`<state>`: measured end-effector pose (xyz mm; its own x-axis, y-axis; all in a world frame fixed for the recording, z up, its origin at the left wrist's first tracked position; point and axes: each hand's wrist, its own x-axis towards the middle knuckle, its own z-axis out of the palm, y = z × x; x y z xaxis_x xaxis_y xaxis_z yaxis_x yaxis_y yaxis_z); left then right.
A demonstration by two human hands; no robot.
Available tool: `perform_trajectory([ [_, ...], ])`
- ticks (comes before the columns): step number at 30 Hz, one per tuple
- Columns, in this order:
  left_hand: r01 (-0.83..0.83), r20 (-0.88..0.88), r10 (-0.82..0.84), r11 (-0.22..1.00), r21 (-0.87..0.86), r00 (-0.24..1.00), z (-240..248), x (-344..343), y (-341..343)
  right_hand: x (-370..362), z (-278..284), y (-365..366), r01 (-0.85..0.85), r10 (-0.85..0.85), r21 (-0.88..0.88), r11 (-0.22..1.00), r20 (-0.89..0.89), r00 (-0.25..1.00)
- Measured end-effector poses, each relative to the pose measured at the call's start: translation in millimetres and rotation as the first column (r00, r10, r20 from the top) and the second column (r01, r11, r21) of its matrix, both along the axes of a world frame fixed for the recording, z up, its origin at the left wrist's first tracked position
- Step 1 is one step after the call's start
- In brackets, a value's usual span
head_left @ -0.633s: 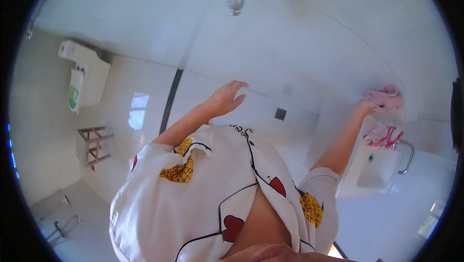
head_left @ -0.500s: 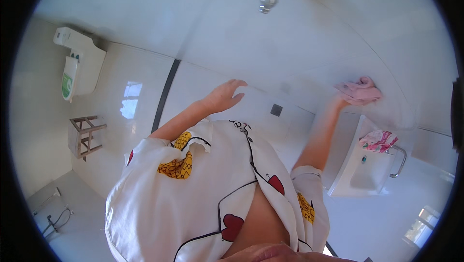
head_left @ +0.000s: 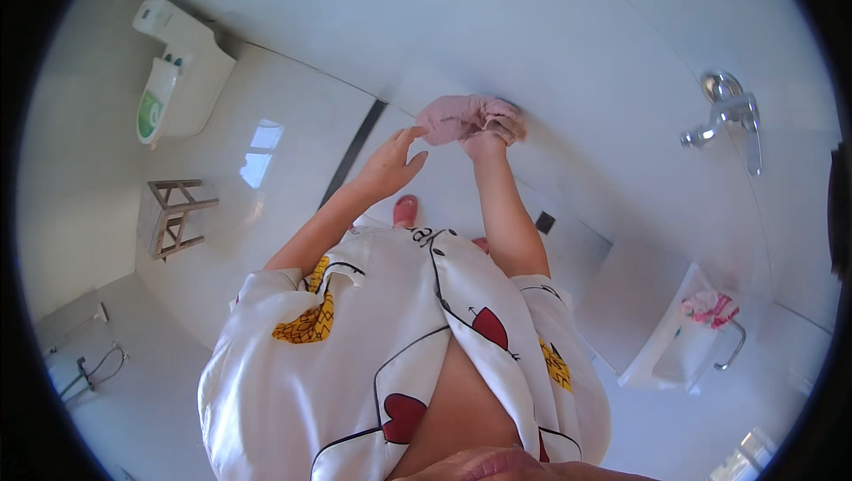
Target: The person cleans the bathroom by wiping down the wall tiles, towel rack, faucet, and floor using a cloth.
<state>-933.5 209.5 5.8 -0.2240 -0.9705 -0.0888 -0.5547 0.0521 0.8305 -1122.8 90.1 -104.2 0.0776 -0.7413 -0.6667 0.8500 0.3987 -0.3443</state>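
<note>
A crumpled pink cloth (head_left: 454, 117) lies against the pale glossy wall in front of me. My right hand (head_left: 485, 144) is closed on it from below, and its fingers are mostly hidden in the folds. To the left of the cloth is my left hand (head_left: 390, 166), holding nothing, with thumb and fingers apart. Its fingertips come right up to the cloth's left edge; whether they touch it I cannot tell. On the right part of the wall sits a chrome tap (head_left: 728, 117), away from both hands.
A white toilet (head_left: 197, 68) stands at far left, with a wooden stool (head_left: 177, 215) nearer. A dark floor strip (head_left: 355, 148) and a square drain (head_left: 545, 222) mark the floor. At right is a sink (head_left: 657, 352) with a pink-and-white cloth (head_left: 710, 309). A pink slipper (head_left: 406, 209) shows below my left hand.
My right hand has swept the pink cloth leftward along the wall, close to my left hand. The view has turned, so the tap now appears farther right and lower.
</note>
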Motion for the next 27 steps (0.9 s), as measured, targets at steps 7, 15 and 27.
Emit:
perform_trajectory([
  [7,-0.104,0.049,0.109,0.991,-0.089,0.993,1.3,38.8,-39.9,59.7,33.4,32.0,-0.419,0.305,-0.233,0.878,-0.402,0.863],
  [15,0.046,-0.403,0.119,0.926,0.376,0.908,-0.2,-0.5,-57.1,-24.0,74.6,89.3,-0.211,0.07,-0.527,0.823,-0.275,0.959],
  [27,0.413,-0.524,-0.123,0.771,0.484,0.843,-27.4,-71.2,-22.8,-48.6,80.1,177.9,-0.263,0.174,-0.044,0.964,-0.643,0.746],
])
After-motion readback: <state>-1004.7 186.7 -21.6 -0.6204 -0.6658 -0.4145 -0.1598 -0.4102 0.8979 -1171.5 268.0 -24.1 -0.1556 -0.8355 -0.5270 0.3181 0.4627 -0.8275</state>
